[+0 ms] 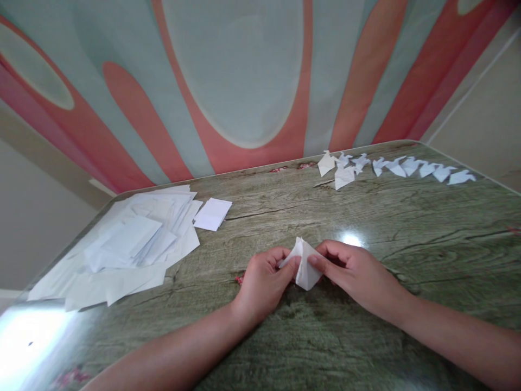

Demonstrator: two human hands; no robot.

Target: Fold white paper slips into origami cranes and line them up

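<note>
A small folded white paper (308, 271) is held between both hands just above the table, its peak pointing up and its lower corner pointing toward me. On its left side, my left hand (264, 279) pinches it between thumb and fingers. My right hand (354, 271) grips the right side, thumb on the near face and fingers behind. Several folded paper birds (344, 175) stand in a row along the back right of the table. The fingertips behind the paper are partly hidden.
A wide heap of white paper sheets (150, 277) covers the table's left side. Beside it lies a small stack of folded white paper (213, 213). The wood-patterned table (260, 212) meets a colourful wall (260, 157) at its back edge.
</note>
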